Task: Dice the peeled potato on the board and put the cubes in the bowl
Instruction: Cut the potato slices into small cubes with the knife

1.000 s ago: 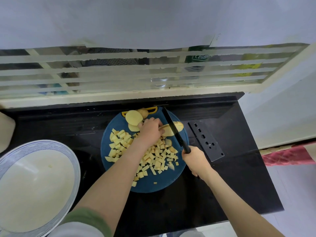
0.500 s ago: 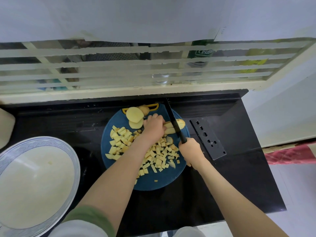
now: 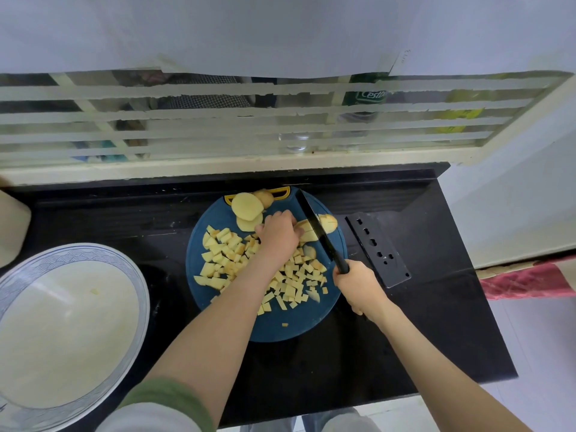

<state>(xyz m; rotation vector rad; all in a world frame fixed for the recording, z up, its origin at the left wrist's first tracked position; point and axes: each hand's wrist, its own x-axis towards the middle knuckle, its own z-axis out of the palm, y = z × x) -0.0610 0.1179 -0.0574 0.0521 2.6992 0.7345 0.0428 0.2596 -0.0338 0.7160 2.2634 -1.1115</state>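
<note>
- Left hand (image 3: 277,235) holds the potato (image 3: 328,222) on the board (image 3: 296,322); right hand's (image 3: 358,283) grip is clamped on the knife (image 3: 313,224).
- Fingers (image 3: 288,218) lie just beside the blade; if the potato rolls, it could cut them.

Board: round blue plastic board (image 3: 299,325) under left hand (image 3: 277,236), beside right hand (image 3: 360,286).
Cubes: yellow potato cubes (image 3: 291,289) on it, both sides of left hand.
Bowl: white ceramic bowl (image 3: 78,254) well left of left hand.

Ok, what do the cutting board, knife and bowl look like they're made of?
Cutting board: probably plastic, matte dark blue with a moulded yellow handle. Knife: black all over, perhaps coated steel; unclear. Bowl: looks like glazed ceramic, glossy white with blue patterned rim.
</note>
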